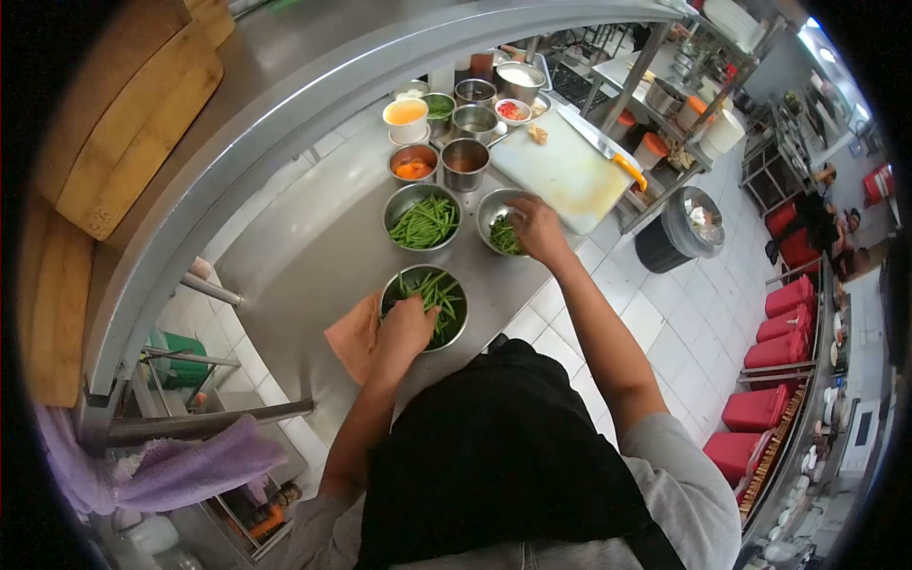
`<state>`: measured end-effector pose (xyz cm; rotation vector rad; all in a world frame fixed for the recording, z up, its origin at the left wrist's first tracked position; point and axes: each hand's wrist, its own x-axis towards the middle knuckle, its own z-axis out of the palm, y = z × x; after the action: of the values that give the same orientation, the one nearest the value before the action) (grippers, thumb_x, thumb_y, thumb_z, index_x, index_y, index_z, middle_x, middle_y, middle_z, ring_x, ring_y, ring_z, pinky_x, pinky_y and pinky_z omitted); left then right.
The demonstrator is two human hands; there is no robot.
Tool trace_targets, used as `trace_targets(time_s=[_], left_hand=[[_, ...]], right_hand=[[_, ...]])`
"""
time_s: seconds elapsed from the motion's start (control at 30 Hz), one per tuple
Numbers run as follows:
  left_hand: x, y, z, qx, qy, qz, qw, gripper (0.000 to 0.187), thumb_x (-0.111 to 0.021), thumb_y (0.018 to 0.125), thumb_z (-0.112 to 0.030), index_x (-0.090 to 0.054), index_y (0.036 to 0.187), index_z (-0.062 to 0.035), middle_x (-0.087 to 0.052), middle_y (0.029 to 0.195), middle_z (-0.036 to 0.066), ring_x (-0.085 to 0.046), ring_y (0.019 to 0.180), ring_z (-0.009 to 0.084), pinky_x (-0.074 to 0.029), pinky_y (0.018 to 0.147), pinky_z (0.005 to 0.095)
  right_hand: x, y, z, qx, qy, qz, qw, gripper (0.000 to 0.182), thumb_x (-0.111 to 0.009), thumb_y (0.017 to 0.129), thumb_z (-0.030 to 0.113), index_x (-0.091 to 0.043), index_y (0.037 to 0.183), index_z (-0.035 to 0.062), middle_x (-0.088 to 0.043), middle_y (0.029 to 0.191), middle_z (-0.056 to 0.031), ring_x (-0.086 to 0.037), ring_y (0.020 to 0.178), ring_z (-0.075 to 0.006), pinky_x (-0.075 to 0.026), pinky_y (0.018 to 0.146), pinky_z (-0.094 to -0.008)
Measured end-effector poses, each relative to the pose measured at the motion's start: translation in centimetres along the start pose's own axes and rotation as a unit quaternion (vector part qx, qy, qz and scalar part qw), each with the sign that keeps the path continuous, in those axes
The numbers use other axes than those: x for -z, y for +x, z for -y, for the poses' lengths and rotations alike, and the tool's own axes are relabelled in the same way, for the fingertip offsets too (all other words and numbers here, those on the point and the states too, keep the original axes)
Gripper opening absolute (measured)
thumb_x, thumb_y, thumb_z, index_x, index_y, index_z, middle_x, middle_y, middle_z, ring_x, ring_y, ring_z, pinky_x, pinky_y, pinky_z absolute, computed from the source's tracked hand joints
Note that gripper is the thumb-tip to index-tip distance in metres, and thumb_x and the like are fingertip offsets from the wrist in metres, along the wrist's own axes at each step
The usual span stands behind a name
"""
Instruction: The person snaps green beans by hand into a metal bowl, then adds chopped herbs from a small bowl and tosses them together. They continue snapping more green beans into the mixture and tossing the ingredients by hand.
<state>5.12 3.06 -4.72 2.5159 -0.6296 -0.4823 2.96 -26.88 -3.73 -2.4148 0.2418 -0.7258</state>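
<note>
My left hand (pixel 407 328) reaches into the nearest steel bowl, its fingers bent among green beans (pixel 439 290); what they grip is hidden. Over the rim of a smaller steel bowl at the right is my right hand (pixel 534 226), fingers curled down near short cut green pieces (pixel 503 236); whether they pinch anything is too small to tell. Between and behind them stands another steel bowl full of green beans (pixel 424 222). An orange cloth (pixel 355 334) lies beside the nearest bowl, partly under my left forearm.
A white cutting board (pixel 560 176) holds a knife with a yellow handle (pixel 629 172). Steel containers, one with orange pieces (pixel 414 169), stand at the back of the steel table (pixel 323 228). A lined bin (pixel 665 245) is on the floor; people are at far right.
</note>
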Motion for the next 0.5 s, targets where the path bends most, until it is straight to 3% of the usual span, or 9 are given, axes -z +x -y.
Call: trace_targets(time_s=[0.07, 0.13, 0.27, 0.33, 0.37, 0.43, 0.5], left_hand=[[-0.4, 0.4, -0.1, 0.024, 0.044, 0.02, 0.999, 0.032, -0.067, 0.088, -0.027, -0.066, 0.095, 0.0035, -0.068, 0.095, 0.027, -0.066, 0.093, 0.0435, -0.053, 0.081, 0.0524], [-1.0, 0.7, 0.3, 0.019, 0.049, 0.016, 0.998, 0.031, -0.068, 0.086, -0.027, -0.067, 0.094, 0.0032, -0.068, 0.095, 0.027, -0.067, 0.093, 0.043, -0.053, 0.081, 0.0518], [-1.2, 0.6, 0.9, 0.015, 0.057, 0.029, 0.998, 0.031, -0.071, 0.081, -0.025, -0.068, 0.095, 0.0026, -0.069, 0.096, 0.026, -0.067, 0.093, 0.0413, -0.054, 0.082, 0.0502], [-0.4, -0.1, 0.5, 0.025, 0.054, 0.049, 0.997, 0.032, -0.072, 0.08, -0.025, -0.068, 0.096, 0.0024, -0.069, 0.096, 0.026, -0.068, 0.093, 0.041, -0.054, 0.083, 0.0499], [0.0, -0.5, 0.3, 0.035, 0.052, 0.07, 0.996, 0.032, -0.072, 0.079, -0.024, -0.069, 0.097, 0.0021, -0.069, 0.097, 0.026, -0.068, 0.094, 0.0407, -0.054, 0.083, 0.0496], [-0.4, -0.9, 0.7, 0.031, 0.046, 0.058, 0.997, 0.033, -0.073, 0.078, -0.024, -0.069, 0.097, 0.002, -0.069, 0.097, 0.026, -0.068, 0.094, 0.0405, -0.054, 0.084, 0.0492], [-1.1, -0.9, 1.5, 0.027, 0.041, 0.047, 0.998, 0.033, -0.073, 0.077, -0.024, -0.069, 0.098, 0.0019, -0.069, 0.098, 0.025, -0.068, 0.095, 0.0403, -0.054, 0.084, 0.0488]], right_hand=[[0.2, 0.2, -0.6, 0.032, -0.044, -0.003, 0.999, 0.022, -0.065, 0.083, 0.01, -0.069, 0.104, 0.0029, -0.064, 0.109, -0.0239, -0.062, 0.103, -0.0407, -0.049, 0.089, -0.0444], [0.9, -0.4, -0.2, 0.0, -0.043, -0.034, 0.999, 0.021, -0.067, 0.083, 0.01, -0.07, 0.102, 0.004, -0.064, 0.111, -0.0215, -0.061, 0.102, -0.0392, -0.049, 0.09, -0.0441], [1.9, -1.1, 1.6, -0.08, 0.006, -0.005, 0.997, 0.024, -0.07, 0.08, 0.013, -0.071, 0.102, 0.0043, -0.063, 0.113, -0.0195, -0.06, 0.105, -0.0397, -0.048, 0.093, -0.0441], [1.5, -2.2, 1.3, -0.026, -0.054, 0.087, 0.994, 0.027, -0.071, 0.08, 0.018, -0.07, 0.104, 0.0064, -0.063, 0.113, -0.0177, -0.058, 0.11, -0.0379, -0.045, 0.095, -0.0454], [0.8, -3.0, 1.2, -0.023, -0.053, 0.088, 0.994, 0.027, -0.071, 0.08, 0.018, -0.07, 0.104, 0.0064, -0.063, 0.113, -0.0177, -0.058, 0.11, -0.0379, -0.045, 0.095, -0.0454], [-1.3, -4.9, 0.1, 0.019, -0.213, 0.139, 0.967, 0.031, -0.07, 0.079, 0.021, -0.069, 0.108, 0.0096, -0.063, 0.11, -0.0154, -0.056, 0.113, -0.0346, -0.044, 0.094, -0.0477], [-2.6, -6.3, -1.3, 0.012, -0.216, 0.159, 0.963, 0.032, -0.066, 0.08, 0.018, -0.068, 0.111, 0.0125, -0.063, 0.109, -0.0128, -0.056, 0.113, -0.0312, -0.042, 0.094, -0.0484]])
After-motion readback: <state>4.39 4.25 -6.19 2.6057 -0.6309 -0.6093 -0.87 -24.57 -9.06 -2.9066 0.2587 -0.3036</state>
